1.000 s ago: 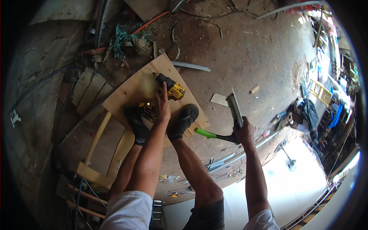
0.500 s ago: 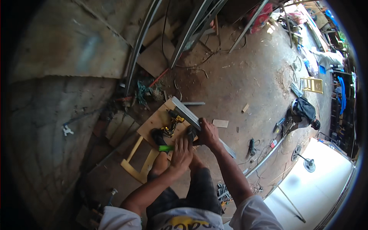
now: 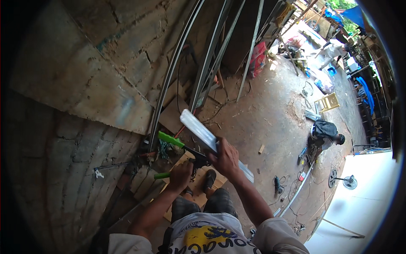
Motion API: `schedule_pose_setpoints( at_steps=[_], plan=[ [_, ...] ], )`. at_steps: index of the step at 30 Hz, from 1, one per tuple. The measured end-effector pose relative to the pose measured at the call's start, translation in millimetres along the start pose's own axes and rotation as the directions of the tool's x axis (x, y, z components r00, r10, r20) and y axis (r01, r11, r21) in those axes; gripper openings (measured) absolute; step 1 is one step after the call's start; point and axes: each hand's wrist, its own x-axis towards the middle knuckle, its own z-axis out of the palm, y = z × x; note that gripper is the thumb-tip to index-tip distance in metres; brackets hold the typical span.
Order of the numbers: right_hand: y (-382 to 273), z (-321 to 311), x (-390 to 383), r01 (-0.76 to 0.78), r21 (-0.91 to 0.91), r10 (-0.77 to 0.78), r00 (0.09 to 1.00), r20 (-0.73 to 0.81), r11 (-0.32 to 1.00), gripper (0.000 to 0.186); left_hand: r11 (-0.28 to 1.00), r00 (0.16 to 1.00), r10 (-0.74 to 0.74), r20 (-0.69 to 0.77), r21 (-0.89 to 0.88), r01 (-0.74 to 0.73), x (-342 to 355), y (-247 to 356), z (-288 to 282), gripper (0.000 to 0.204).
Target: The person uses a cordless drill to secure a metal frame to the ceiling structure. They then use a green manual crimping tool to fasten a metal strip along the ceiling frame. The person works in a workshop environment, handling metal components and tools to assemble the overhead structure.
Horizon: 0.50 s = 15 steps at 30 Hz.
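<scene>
My left hand [image 3: 182,175] is closed round a two-handled tool with a black body and green grips [image 3: 171,139]. One grip slants up past the hand; the other sticks out at its left. My right hand [image 3: 227,157] is wrapped round a silver metal channel [image 3: 198,130], which runs from upper left to lower right. The tool's black head reaches the channel beside my right fingers; whether it bites on the metal is hidden. Below both hands lies a light wooden bench [image 3: 220,181], with my sandalled foot [image 3: 209,180] on it.
Long metal channels [image 3: 169,80] lean against the wall at upper left. On the right a co-worker [image 3: 325,134] bends over near a long metal tube [image 3: 298,192]. A corded power tool [image 3: 278,185] lies on the floor, and a small wooden stool [image 3: 327,102] stands farther off.
The metal channel and both hands appear raised off the bench. The green-handled tool has come up beside the channel, its handles now spread apart. My view has shifted.
</scene>
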Motion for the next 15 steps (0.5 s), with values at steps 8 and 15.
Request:
schedule_pose_setpoints(
  at_steps=[8,15],
  plan=[
    [27.3,-76.4,-42.2,-0.135,0.076,0.146,0.975,-0.168,0.988,0.058,0.999,0.996,-0.018,-0.084,0.043,0.022,-11.6,4.8,-115.7,0.045],
    [32.4,-80.6,-56.4,-0.147,0.199,0.209,0.916,-0.342,0.969,0.046,0.986,0.964,0.070,-0.257,-0.130,-0.107,-3.7,54.7,-204.4,0.049]
  ],
)
